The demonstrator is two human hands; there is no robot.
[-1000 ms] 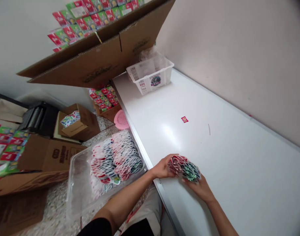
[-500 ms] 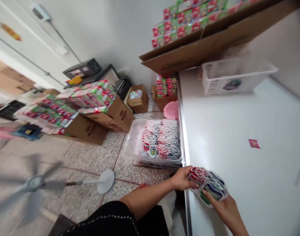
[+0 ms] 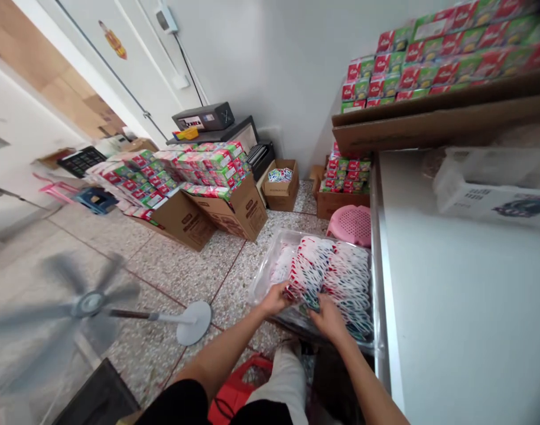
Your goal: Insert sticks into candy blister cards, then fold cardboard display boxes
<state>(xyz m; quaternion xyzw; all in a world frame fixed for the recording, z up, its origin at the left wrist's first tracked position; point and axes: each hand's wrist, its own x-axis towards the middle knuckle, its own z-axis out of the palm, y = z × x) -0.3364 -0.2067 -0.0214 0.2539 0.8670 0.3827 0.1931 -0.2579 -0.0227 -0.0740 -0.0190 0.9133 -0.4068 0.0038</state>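
Note:
A clear plastic tub point(image 3: 270, 254) stands low beside the table, holding rows of white-edged, wavy-outlined flat pieces point(image 3: 347, 277) in red, blue and green. At the near end of its middle row, my left hand point(image 3: 276, 299) closes on the left side of a small stack of white-edged pieces point(image 3: 309, 295). My right hand point(image 3: 329, 317) pinches the same stack from the right. Its lower part is partly hidden by my fingers, and where it ends and the row begins is hard to tell.
To the right runs a white table point(image 3: 456, 295) with a white plastic basket point(image 3: 495, 195). A pink stool point(image 3: 352, 224) touches the tub's far side. Cartons of packaged boxes point(image 3: 190, 218) stand left on the floor. A spinning fan point(image 3: 90, 304) and a red stool point(image 3: 237, 383) are nearby.
Both hands have moved left from over the table edge down to the tub, carrying the stack of white-edged pieces. The view has swung right to left with them.

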